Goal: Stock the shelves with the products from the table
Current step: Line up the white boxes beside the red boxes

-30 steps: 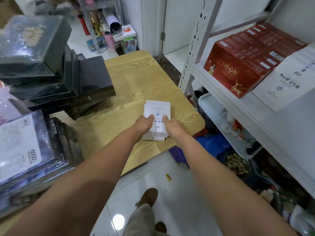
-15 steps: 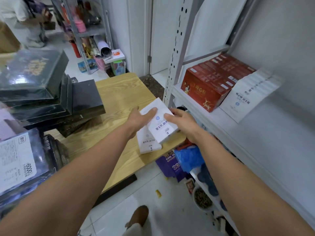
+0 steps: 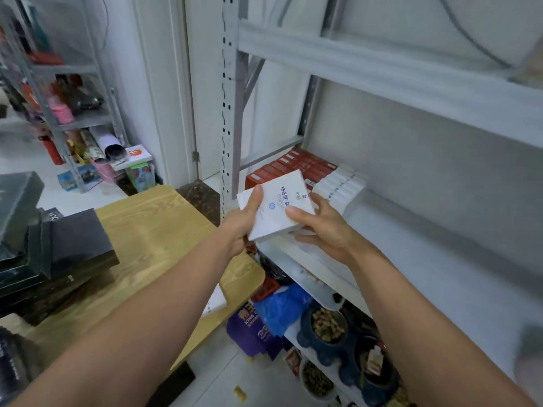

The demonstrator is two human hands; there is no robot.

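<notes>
white box with blue print held tilted over front edge of grey shelf, left hand thumb pinching its left edge, right hand thumb on top, fingers spread underneath, row of white boxes and red boxes at shelf's back left, second white box at wooden table front edge

The left hand and right hand, stretched forward, grip opposite sides of one white box, thumbs on top.

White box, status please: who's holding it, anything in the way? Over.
Both grip the white box: left hand, right hand, one each side. Box in the air at the shelf front, not set down. Nothing blocking the row of white boxes.
</notes>
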